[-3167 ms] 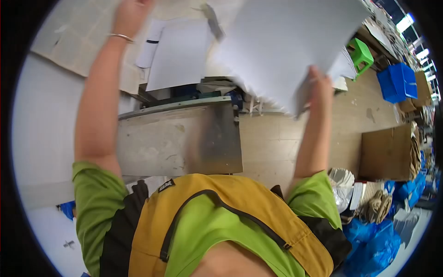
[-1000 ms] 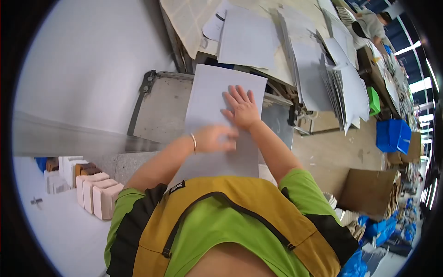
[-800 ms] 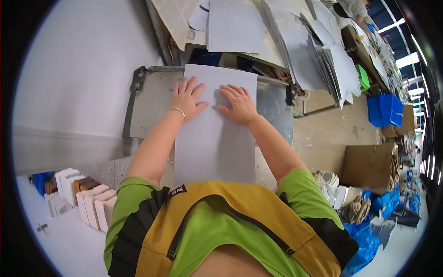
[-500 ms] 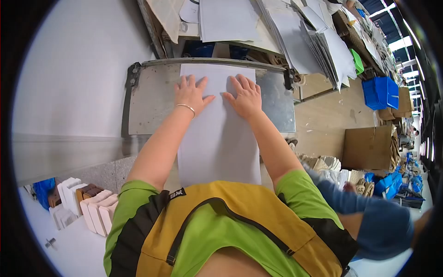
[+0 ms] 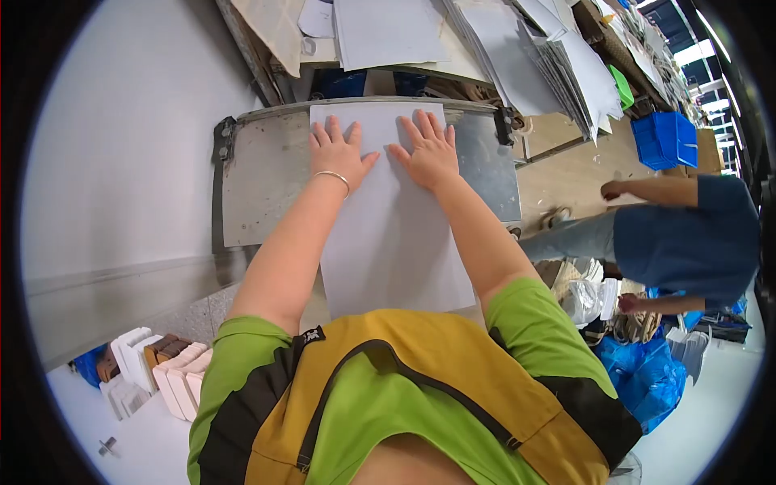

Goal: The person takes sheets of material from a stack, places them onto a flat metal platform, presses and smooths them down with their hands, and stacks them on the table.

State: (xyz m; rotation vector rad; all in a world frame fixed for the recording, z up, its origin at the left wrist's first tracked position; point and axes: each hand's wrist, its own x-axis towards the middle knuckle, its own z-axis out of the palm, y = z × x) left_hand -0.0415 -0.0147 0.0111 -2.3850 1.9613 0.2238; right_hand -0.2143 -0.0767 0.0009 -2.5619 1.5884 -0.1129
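The left hand (image 5: pixel 339 156) and the right hand (image 5: pixel 430 157) are lying flat on a white sheet (image 5: pixel 396 250), palms down and fingers spread. The left is resting by the sheet's far left corner, while the right is covering part of its right edge. The sheet is lying over a metal plate (image 5: pixel 271 190) and is reaching past the plate's near edge toward a yellow garment (image 5: pixel 453 356). Beyond, more paper (image 5: pixel 386 34) is lying on a table (image 5: pixel 462 58). Another person (image 5: pixel 687 230) is standing at the right, near a blue bin (image 5: pixel 664 141)
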